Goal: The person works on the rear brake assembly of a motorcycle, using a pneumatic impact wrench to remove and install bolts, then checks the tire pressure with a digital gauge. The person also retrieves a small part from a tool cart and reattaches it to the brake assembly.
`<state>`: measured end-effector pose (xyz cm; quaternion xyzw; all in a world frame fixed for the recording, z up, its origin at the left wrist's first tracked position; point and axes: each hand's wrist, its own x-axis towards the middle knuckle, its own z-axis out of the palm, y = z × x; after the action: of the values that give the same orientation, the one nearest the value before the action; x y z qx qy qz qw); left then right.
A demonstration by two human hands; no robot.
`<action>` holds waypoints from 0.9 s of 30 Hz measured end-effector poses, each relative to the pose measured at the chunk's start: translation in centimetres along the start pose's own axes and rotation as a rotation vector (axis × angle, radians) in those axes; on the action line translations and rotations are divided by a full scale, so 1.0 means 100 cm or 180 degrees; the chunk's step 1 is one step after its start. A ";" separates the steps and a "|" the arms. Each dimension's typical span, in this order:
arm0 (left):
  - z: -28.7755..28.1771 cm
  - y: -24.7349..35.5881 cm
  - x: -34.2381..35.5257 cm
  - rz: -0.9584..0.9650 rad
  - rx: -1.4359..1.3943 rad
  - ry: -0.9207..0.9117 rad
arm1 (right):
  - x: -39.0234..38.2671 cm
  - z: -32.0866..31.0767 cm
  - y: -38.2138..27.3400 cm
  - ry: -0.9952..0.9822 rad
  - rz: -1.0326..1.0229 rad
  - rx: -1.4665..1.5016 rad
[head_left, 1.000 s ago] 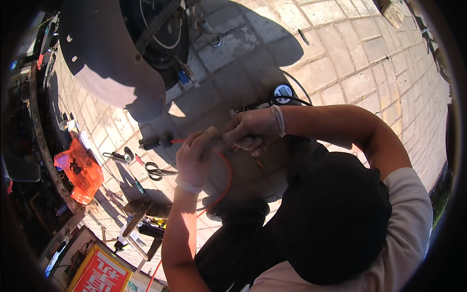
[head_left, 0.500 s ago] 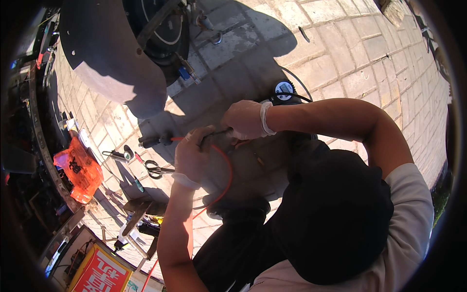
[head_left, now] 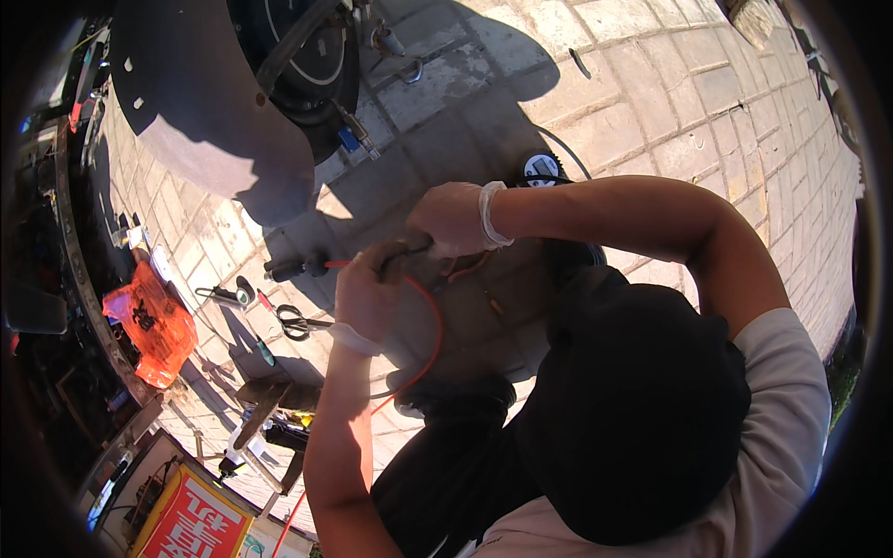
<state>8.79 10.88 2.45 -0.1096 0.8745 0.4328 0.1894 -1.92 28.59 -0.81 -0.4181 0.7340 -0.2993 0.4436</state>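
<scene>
My left hand [head_left: 366, 296] and my right hand [head_left: 454, 219], both in thin translucent gloves, are close together low above the paving. Between them stretches a short dark strip [head_left: 406, 253], which looks narrow and flexible. The fingers of both hands are closed on its ends, though its exact kind is unclear. A red hose [head_left: 438, 327] curves just beneath and beside my left hand. Left of that hand lie black-handled scissors [head_left: 295, 325] and a black tool [head_left: 296, 268] at the hose's end. A round gauge with a display [head_left: 541, 168] is beyond my right wrist.
A wheel [head_left: 316, 56] with a dark curved fender [head_left: 209, 121] occupies the upper left. An orange plastic bag [head_left: 152, 325] and a folding tool [head_left: 226, 295] lie on the left. Near the wheel is a blue-handled valve [head_left: 349, 139]. A red-and-yellow sign [head_left: 197, 523] stands lower left.
My right hand has shifted slightly left and up, closer to the left hand. My left hand keeps nearly the same place, and the dark strip remains between them.
</scene>
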 end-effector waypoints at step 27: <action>-0.002 0.002 0.008 -0.0434 -0.0161 -0.0249 | 0.022 0.008 0.018 -0.0566 0.0279 -0.0020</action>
<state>8.00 10.87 2.38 -0.1566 0.8458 0.4448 0.2496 -2.41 27.50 -3.52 -0.4118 0.7104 -0.2390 0.5183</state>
